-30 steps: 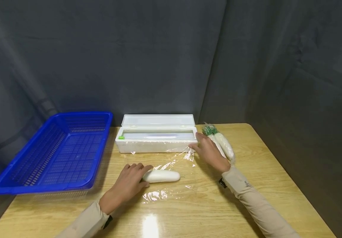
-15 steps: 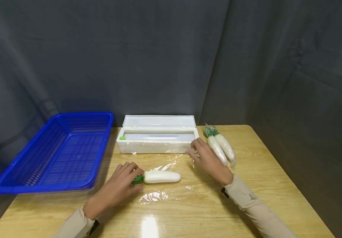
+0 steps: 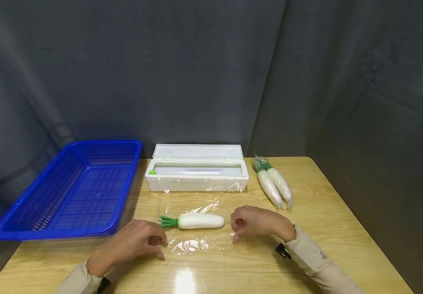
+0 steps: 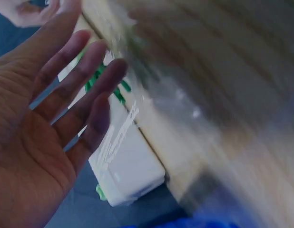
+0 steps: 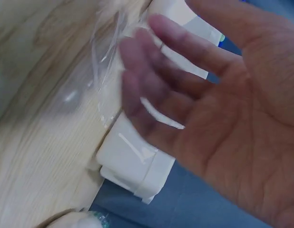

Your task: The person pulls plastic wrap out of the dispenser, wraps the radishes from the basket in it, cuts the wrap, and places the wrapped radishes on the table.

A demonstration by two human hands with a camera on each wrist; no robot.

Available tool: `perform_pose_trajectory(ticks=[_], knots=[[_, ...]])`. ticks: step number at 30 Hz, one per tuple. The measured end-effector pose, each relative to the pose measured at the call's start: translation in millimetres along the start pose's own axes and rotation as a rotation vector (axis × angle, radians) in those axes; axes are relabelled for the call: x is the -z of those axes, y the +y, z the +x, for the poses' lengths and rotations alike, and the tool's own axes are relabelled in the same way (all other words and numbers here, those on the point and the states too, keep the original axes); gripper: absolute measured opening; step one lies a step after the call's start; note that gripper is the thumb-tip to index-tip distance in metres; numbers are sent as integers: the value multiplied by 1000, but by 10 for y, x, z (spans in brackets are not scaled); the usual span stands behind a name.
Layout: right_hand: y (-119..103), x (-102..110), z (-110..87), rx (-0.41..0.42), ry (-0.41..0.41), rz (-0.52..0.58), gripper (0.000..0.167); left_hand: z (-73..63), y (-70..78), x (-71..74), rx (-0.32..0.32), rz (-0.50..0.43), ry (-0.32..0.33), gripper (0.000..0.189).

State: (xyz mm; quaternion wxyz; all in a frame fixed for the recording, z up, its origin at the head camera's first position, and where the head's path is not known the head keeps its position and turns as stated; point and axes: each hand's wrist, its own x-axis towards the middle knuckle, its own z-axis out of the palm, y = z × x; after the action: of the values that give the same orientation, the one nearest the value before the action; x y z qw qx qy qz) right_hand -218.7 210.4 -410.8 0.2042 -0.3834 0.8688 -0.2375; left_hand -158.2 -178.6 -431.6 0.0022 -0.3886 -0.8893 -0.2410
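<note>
A white radish (image 3: 201, 221) with green leaf stalks (image 3: 168, 222) lies sideways on a sheet of clear cling film (image 3: 189, 246) spread over the table. Just below the stalks is my left hand (image 3: 134, 241), its fingers loosely bent and apart in the left wrist view, holding nothing visible. My right hand (image 3: 260, 222) hovers right of the radish's tip, fingers loosely curved; in the right wrist view the film (image 5: 106, 71) passes close to its fingertips, and contact is unclear. Behind the radish stands a white cling film box (image 3: 196, 183), lid raised, its roll visible inside.
A blue plastic basket (image 3: 123, 204) stands on the left. Two film-wrapped radishes (image 3: 275, 188) lie side by side right of the box. The wooden table (image 3: 329, 245) ends in a dark curtain (image 3: 196, 73) at the back and right.
My left hand has let go of the radish's leaf end and drawn back toward the lower left, baring the stalks. My right hand has come from the box's right corner down toward me.
</note>
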Motion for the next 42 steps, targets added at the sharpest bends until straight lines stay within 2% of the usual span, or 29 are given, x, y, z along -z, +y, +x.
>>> perform_pose_trajectory(ticks=[3,6,10,15,19,23,30,33,38,42], knots=[[-85,-3,-46,-116,-82,1,29,-36,-4,51,55,11,-62,33],[-183,-18,-83,-199,-109,-33,35,-57,-8,66,81,39,-105,37],[-281,-88,-101,-233,-107,-87,44,-81,-7,41,84,68,-126,31],[-322,-190,-84,-164,-53,-198,43,-92,-10,21,66,84,-93,21],[-317,-203,-93,-103,-13,-276,32,-92,-27,15,27,107,-63,24],[-291,-172,-92,-43,-8,-305,25,-97,-42,15,-15,120,-19,29],[-259,-40,-108,10,-46,-206,27,-89,-19,117,23,65,-5,12],[-224,20,-108,28,-55,-172,26,-85,-14,169,21,74,27,12],[-155,123,-118,85,-44,-136,24,-51,22,203,20,154,130,13],[-94,183,-126,109,-27,-75,22,-15,84,176,41,264,264,15]])
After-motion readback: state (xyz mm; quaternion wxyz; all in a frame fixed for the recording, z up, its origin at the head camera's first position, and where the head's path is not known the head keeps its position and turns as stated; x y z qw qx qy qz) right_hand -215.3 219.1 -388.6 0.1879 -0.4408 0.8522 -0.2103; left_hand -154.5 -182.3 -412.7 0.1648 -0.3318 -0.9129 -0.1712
